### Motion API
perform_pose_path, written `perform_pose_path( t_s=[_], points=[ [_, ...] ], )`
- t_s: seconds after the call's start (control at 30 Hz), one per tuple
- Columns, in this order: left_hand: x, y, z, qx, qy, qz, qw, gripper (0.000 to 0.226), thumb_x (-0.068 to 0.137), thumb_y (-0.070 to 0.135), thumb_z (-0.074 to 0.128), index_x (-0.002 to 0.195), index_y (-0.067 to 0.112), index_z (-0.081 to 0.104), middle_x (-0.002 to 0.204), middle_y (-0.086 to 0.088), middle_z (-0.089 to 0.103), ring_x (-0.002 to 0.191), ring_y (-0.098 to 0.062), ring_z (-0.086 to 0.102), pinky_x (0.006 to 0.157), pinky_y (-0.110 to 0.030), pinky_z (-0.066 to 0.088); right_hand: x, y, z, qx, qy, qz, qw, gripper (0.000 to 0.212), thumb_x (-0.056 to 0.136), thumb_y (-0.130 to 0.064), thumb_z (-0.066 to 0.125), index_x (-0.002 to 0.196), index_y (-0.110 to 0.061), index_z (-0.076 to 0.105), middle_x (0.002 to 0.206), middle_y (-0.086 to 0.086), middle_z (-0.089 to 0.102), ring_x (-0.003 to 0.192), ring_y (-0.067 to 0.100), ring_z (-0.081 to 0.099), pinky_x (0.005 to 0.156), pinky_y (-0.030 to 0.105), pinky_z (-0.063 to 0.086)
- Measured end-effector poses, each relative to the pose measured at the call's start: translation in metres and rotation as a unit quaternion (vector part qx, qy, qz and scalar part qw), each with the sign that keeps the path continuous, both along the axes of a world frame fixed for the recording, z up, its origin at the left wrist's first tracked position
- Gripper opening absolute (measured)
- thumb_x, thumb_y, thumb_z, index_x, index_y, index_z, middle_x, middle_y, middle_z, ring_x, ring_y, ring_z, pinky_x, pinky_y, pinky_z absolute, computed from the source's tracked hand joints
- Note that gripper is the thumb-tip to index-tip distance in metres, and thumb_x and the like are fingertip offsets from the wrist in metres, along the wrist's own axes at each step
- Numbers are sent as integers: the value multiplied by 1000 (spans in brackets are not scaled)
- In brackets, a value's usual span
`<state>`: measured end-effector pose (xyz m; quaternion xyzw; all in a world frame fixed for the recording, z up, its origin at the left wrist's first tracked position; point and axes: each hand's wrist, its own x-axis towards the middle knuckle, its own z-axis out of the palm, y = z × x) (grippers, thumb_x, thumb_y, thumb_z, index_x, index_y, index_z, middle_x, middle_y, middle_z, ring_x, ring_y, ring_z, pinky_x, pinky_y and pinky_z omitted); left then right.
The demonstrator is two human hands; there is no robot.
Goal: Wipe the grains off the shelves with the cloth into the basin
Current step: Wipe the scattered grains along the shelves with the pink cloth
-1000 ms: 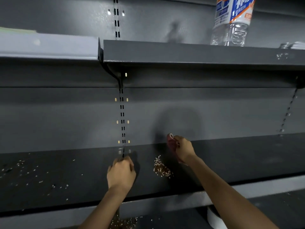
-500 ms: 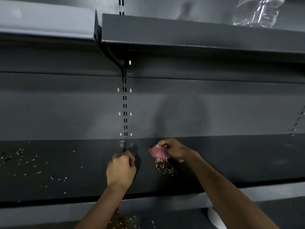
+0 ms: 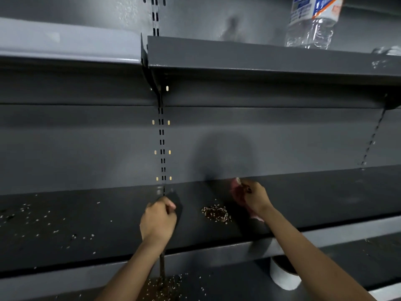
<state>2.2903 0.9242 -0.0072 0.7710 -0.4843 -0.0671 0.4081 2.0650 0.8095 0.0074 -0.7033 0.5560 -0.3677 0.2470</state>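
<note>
My right hand (image 3: 257,197) grips a pink cloth (image 3: 236,190) at the back of the dark middle shelf (image 3: 325,203), just right of a small pile of grains (image 3: 216,214). My left hand (image 3: 158,218) rests on the shelf as a curled fist at the seam between two shelf sections, left of the pile, with nothing visible in it. Scattered grains (image 3: 43,220) lie on the left section. More grains (image 3: 162,286) lie on the lower shelf below my left arm. A white basin (image 3: 282,278) sits on the lower shelf under my right forearm, partly hidden.
A clear plastic bottle (image 3: 311,25) stands on the upper shelf (image 3: 249,57) at the right. A slotted upright (image 3: 161,137) runs down the back panel behind my left hand. The middle shelf's front lip (image 3: 206,257) lies between the pile and the basin.
My right hand has drawn the cloth back to the right and rear, away from the pile it was pressing against. The pile and my left hand have stayed put.
</note>
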Motion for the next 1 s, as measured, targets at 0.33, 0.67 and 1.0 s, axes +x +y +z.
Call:
perform_pose_path(
  t_s=[0.33,0.67,1.0],
  points=[
    [38,25,4,9,-120,-11,993,18,87,13,53,95,25,64,80,6,52,98,-20,58,82,-32,45,41,26,-12,25,193,-75,978,33,96,-9,36,125,-2,52,126,18,55,121,34,45,101,35,33],
    [65,30,-1,35,-124,17,991,17,86,13,52,96,24,62,93,0,63,103,-18,54,85,-32,42,73,27,-24,5,180,-64,982,30,96,-15,44,122,-3,55,123,17,57,116,33,49,95,31,32],
    [66,23,-6,36,-120,9,992,18,86,11,54,95,23,64,96,-1,63,102,-19,56,86,-32,45,51,8,1,23,30,-131,991,25,94,-20,46,94,-3,65,91,20,68,87,36,65,61,26,37]
  ],
)
